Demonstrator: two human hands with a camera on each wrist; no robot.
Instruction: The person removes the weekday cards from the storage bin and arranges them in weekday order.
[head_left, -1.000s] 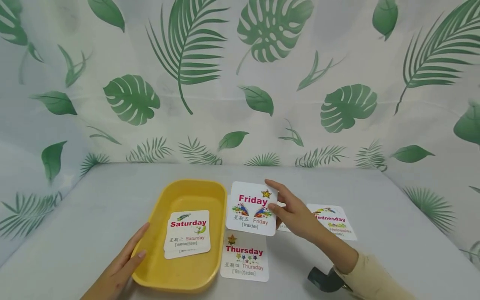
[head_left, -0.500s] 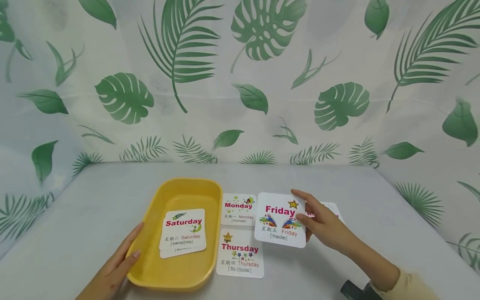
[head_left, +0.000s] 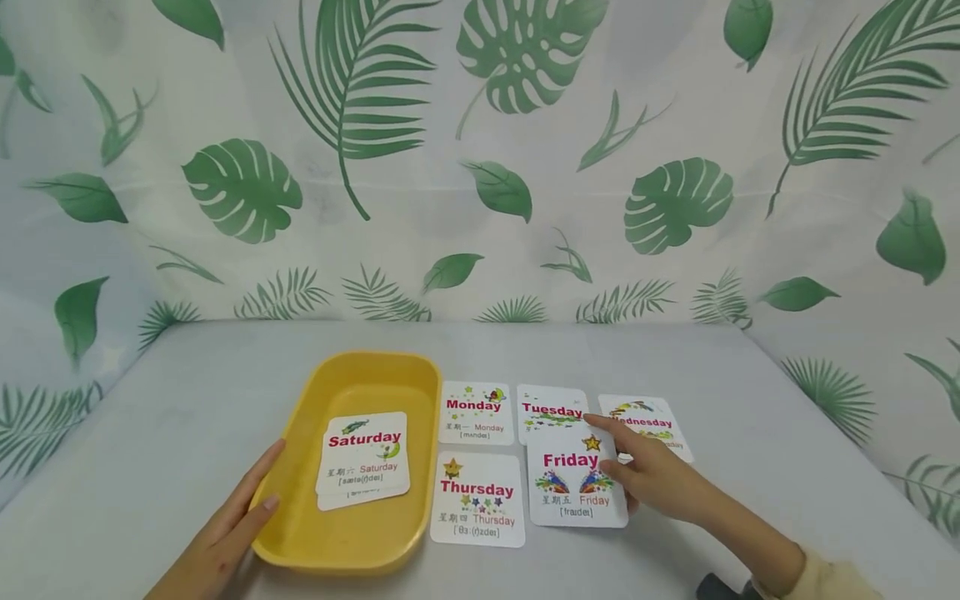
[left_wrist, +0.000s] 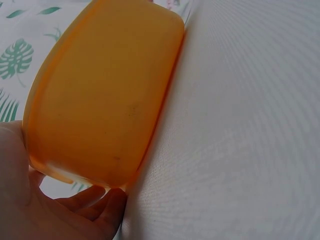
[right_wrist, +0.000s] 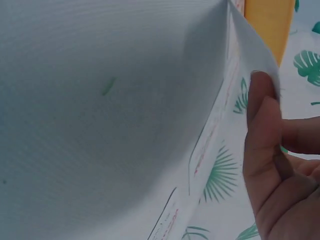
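Note:
My right hand point(head_left: 660, 475) pinches the Friday card point(head_left: 573, 512) by its right edge, just above the table and tilted. In the right wrist view, fingertips point(right_wrist: 262, 82) press the card's plain back. The Friday card overlaps the lower part of the Tuesday card point(head_left: 547, 402) in the head view. To its left lies the Thursday card point(head_left: 477, 529), with the Monday card point(head_left: 475, 425) behind. My left hand point(head_left: 225, 533) grips the left side of a yellow tray point(head_left: 375, 550). In the left wrist view its fingers bend against the tray's wall point(left_wrist: 105, 100).
Inside the tray, a Saturday card point(head_left: 365, 458) lies on another card, mostly covered. The Wednesday card point(head_left: 652, 412) is at the right, partly behind my right hand. A dark object point(head_left: 720, 588) sits by the right sleeve. Leaf-printed cloth point(head_left: 420, 242) stands behind the table.
The Friday card has moved right and then down towards the table, right of the Thursday card. The Monday and Tuesday cards have come into view. My left hand stays on the tray.

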